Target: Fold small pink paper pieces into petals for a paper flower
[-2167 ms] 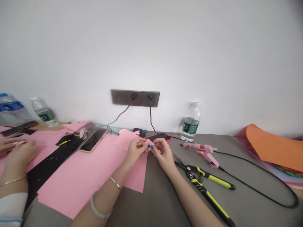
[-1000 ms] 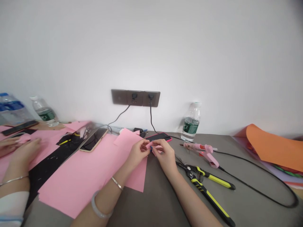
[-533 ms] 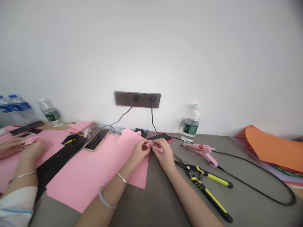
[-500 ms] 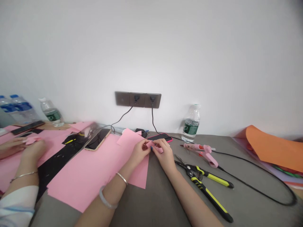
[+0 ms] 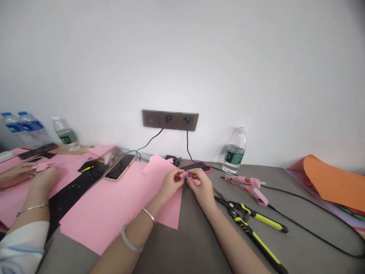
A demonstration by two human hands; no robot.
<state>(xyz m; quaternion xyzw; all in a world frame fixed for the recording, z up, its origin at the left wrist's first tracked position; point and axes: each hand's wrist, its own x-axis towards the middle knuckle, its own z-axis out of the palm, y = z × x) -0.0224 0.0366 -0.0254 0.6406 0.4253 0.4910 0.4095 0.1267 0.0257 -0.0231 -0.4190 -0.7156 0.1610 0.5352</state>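
Observation:
My left hand [image 5: 170, 183] and my right hand [image 5: 203, 185] meet above the grey table [image 5: 199, 243], both pinching a small folded piece of pink paper [image 5: 188, 177] between their fingertips. The piece is mostly hidden by the fingers. Under my left hand lies a large pink paper sheet [image 5: 114, 205]. A loose pink scrap [image 5: 156, 164] sits just behind my left hand, and a phone in a pink case [image 5: 196, 166] lies behind my right hand.
Yellow-handled pliers [image 5: 251, 224], a pink glue gun [image 5: 251, 184] with its black cable [image 5: 313, 217] and a water bottle [image 5: 235, 150] are on the right. Orange paper [image 5: 333, 179] lies far right. Another person's hands [image 5: 34, 176] work at the left beside a phone [image 5: 119, 167].
My view has shifted a little to the left and up. My hands stay together on the pink piece, fingers lowered closer to the table. The other person's hands have drifted slightly.

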